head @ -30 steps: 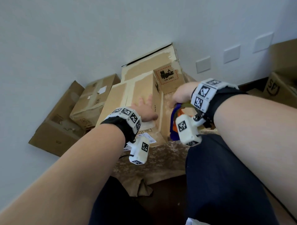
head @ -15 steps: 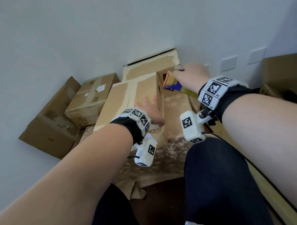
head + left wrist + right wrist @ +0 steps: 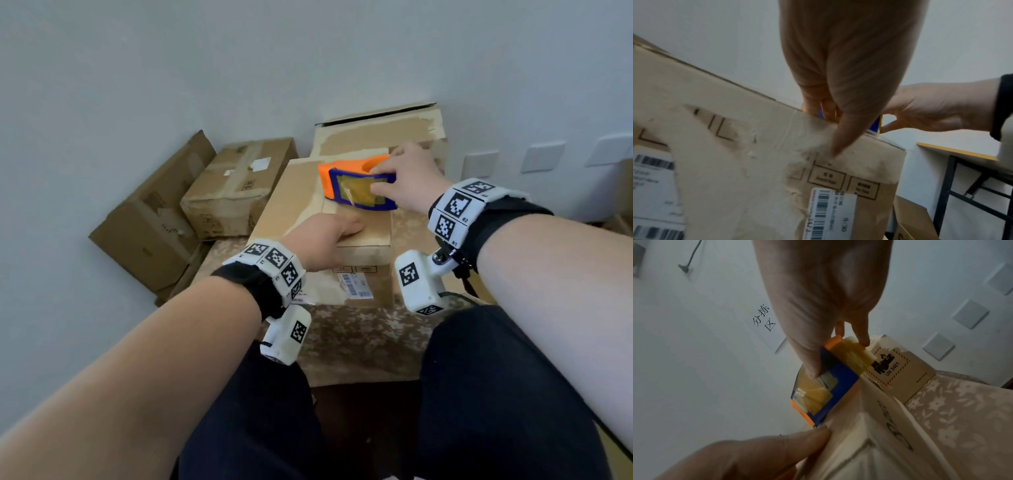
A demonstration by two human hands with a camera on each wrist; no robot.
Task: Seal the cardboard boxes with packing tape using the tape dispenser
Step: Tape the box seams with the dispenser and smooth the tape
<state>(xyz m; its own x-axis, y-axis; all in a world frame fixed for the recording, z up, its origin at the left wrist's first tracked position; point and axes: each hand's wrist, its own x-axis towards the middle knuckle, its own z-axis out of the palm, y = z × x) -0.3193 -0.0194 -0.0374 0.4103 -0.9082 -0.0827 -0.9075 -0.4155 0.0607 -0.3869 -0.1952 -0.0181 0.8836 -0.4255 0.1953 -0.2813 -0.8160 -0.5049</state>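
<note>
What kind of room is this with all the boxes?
Probably a parcel packing or sorting room: used cardboard boxes piled by the wall, shipping labels, and a tape dispenser.

Orange-and-blue tape dispenser (image 3: 356,183), patched with yellowish tape, lying on its side atop closed brown cardboard box (image 3: 301,205), near the far edge.

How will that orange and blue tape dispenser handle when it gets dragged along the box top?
The tape dispenser looks like rigid plastic, so probably stiff. The right hand holds it alone, so likely light. Resting flat on the box, it seems unlikely to roll.
</note>
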